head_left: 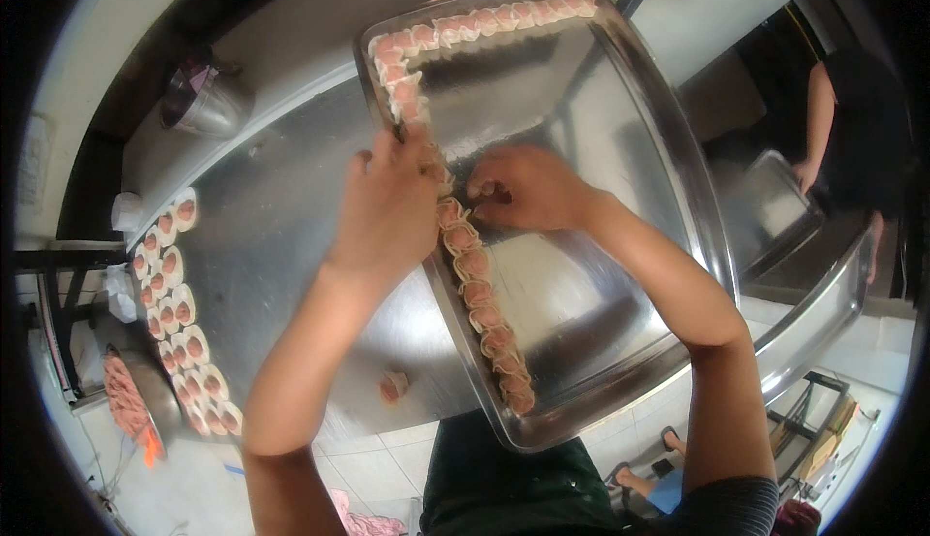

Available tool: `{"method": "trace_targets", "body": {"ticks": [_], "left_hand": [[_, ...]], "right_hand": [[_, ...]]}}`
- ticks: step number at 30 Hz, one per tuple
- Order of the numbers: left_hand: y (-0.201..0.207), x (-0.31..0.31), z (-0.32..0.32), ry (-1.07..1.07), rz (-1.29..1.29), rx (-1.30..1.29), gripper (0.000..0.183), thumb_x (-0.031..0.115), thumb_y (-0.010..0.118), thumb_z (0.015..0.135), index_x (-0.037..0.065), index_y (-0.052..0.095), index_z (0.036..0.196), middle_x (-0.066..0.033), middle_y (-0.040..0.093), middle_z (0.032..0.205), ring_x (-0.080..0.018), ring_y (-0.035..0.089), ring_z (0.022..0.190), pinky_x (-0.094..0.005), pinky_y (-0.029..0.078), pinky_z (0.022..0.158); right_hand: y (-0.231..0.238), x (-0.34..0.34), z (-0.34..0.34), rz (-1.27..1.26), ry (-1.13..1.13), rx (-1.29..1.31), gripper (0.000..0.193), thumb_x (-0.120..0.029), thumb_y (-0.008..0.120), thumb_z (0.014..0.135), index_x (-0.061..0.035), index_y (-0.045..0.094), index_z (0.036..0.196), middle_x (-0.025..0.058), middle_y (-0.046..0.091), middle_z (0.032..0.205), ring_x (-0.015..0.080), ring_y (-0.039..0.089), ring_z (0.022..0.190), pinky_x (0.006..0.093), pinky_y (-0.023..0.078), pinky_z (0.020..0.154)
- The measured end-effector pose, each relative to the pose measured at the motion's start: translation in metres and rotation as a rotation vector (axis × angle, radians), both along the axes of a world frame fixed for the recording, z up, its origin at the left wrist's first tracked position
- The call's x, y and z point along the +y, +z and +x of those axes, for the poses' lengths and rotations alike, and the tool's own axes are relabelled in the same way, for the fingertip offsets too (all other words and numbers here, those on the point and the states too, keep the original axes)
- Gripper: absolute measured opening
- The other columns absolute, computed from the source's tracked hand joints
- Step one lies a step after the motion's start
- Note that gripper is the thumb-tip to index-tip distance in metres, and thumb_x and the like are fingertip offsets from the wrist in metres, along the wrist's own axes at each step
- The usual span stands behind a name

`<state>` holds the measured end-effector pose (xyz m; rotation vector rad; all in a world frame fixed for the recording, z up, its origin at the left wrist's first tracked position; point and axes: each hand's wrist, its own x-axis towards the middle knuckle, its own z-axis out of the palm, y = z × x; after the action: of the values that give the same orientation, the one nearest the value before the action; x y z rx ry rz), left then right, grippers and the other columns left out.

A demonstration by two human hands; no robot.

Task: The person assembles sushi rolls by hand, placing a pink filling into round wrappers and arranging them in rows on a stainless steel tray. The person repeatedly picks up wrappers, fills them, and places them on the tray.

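Note:
A large shiny metal tray (668, 148) lies before me, with small open-topped dumplings (475, 263) in a row along its left side. More dumplings (484, 22) line its far edge. My left hand (387, 197) is over the left row, its bent fingers closed among the dumplings. What those fingers hold, if anything, is hidden. Just to the right, inside the tray, my right hand (533, 187) has its fingers curved with a gap between fingertips and thumb. Nothing shows in that gap. Its fingertips are close beside the row.
Wrappers topped with filling (182, 311) stand in columns at the metal table's (281, 206) left edge. One lone dumpling (392, 387) lies near the front edge. A metal bucket (213, 100) is at the back left, a bowl of pink filling (126, 395) lower left. Another person (862, 139) holds a tray (770, 211) at right.

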<state>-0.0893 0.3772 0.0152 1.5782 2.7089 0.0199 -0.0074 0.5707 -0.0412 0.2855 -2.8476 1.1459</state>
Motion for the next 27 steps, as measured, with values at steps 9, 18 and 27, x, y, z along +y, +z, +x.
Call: {"method": "trace_targets", "body": {"ticks": [9, 18, 27], "left_hand": [[-0.014, 0.006, 0.003, 0.014, 0.104, 0.118, 0.026, 0.012, 0.070, 0.070, 0.006, 0.071, 0.095, -0.0091, 0.046, 0.139, -0.0300, 0.042, 0.118, -0.0407, 0.038, 0.097], [0.000, -0.011, 0.026, -0.082, -0.002, -0.088, 0.024, 0.015, 0.073, 0.070, 0.001, 0.072, 0.089, -0.0105, 0.048, 0.133, -0.0303, 0.042, 0.117, -0.0428, 0.038, 0.098], [-0.005, -0.009, 0.026, -0.038, 0.122, -0.033, 0.027, 0.014, 0.072, 0.069, 0.001, 0.071, 0.093, -0.0125, 0.047, 0.134, -0.0315, 0.043, 0.117, -0.0444, 0.038, 0.097]], "right_hand": [[-0.016, -0.018, 0.001, 0.064, -0.072, 0.158, 0.020, -0.020, 0.071, 0.074, -0.0061, 0.066, 0.087, 0.0104, 0.060, 0.077, 0.0300, 0.061, 0.074, 0.0421, 0.048, 0.064], [-0.004, -0.014, 0.034, 0.027, 0.007, -0.013, 0.014, -0.015, 0.071, 0.073, -0.0080, 0.068, 0.085, 0.0087, 0.060, 0.077, 0.0281, 0.062, 0.073, 0.0402, 0.048, 0.063], [-0.010, -0.025, 0.023, 0.068, -0.092, 0.021, 0.020, -0.018, 0.069, 0.074, -0.0064, 0.067, 0.090, 0.0096, 0.063, 0.081, 0.0325, 0.064, 0.081, 0.0430, 0.050, 0.070]]}}
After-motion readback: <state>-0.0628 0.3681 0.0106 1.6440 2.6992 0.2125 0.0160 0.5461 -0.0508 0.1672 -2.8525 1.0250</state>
